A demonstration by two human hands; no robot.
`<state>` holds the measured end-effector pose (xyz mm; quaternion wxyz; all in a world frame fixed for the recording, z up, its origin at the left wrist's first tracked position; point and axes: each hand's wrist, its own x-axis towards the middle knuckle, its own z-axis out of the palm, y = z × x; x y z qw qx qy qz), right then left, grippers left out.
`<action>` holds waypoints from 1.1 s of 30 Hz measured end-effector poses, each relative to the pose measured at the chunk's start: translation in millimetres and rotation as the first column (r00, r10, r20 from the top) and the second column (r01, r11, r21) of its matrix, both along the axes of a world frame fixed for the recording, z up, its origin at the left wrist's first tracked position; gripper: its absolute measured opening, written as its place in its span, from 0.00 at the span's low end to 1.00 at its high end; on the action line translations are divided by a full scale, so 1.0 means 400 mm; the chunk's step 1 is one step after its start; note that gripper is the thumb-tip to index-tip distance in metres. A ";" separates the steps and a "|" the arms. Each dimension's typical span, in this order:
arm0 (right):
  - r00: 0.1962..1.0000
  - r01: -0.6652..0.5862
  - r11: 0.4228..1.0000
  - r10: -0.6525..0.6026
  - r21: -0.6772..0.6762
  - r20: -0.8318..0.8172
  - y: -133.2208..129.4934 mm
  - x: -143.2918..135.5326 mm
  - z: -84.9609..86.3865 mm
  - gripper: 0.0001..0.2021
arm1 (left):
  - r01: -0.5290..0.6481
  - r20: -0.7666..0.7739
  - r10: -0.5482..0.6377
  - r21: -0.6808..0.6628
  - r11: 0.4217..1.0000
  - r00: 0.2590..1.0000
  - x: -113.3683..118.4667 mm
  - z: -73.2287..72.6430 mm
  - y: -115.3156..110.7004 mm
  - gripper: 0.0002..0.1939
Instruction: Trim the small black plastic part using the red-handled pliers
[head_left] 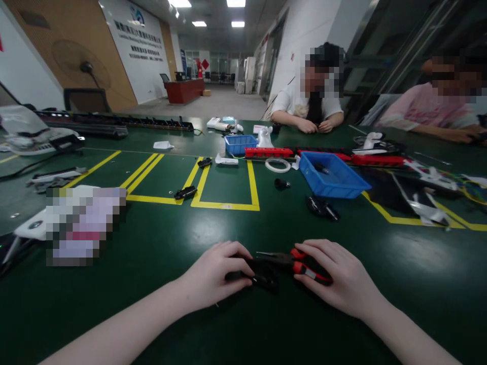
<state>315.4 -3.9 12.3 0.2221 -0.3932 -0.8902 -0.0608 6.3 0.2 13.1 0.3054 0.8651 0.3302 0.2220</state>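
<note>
My left hand (224, 268) is closed around a black plastic part (266, 280) low in the middle of the view. Its fingers cover the part's left end. Just to the right, my right hand (329, 271) grips long-nose pliers (310, 272) by their red and black handles. The dark jaws point left, over or close behind the black part; whether they touch it I cannot tell. Beyond the hands, a black piece (321, 208) and a smaller one (282, 184) lie on the green table (152, 314).
Blue bins (331, 175) (240, 144) stand farther back, by a white ring (277, 165) and red strips (268, 152). Black parts (185, 192) lie near yellow tape. A blurred-out flat object (85, 223) is at left. Two people sit across the table at right.
</note>
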 end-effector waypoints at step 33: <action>0.999 -0.005 0.973 -0.003 0.229 0.033 0.017 0.048 -0.018 0.14 | -0.111 0.016 0.128 -0.399 0.910 0.992 0.020 0.047 0.007 0.03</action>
